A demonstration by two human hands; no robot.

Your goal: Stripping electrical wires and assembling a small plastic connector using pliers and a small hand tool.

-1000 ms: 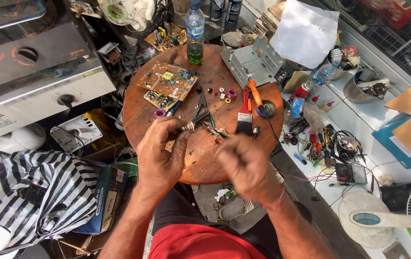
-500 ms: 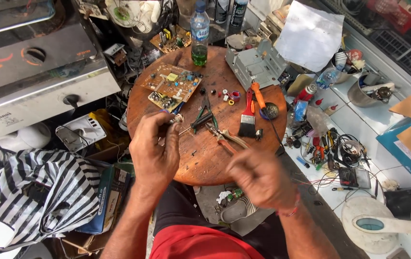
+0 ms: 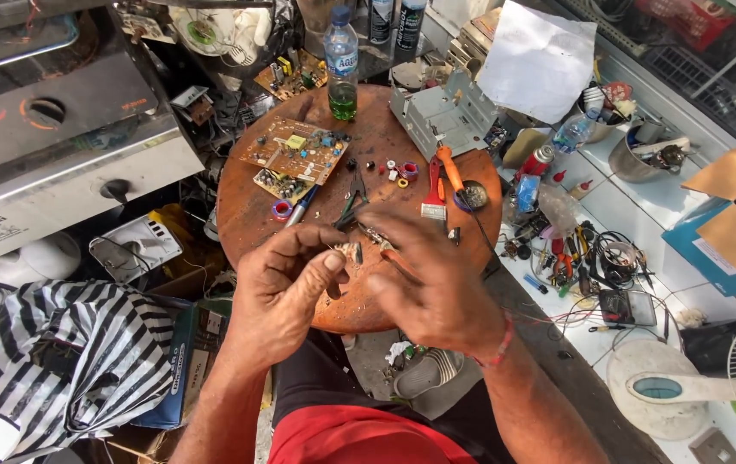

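Left hand (image 3: 286, 292) pinched a small part (image 3: 349, 251), right hand (image 3: 432, 283) closed on a tool (image 3: 378, 236) touching it, pliers (image 3: 352, 198) and circuit board (image 3: 296, 150) beyond on the round surface (image 3: 247, 215)

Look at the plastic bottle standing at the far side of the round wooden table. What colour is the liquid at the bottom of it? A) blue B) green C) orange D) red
B: the plastic bottle stands upright at the far edge of the round wooden table, and the small amount of liquid left in its base is clearly green, while the rest of the bottle looks clear.
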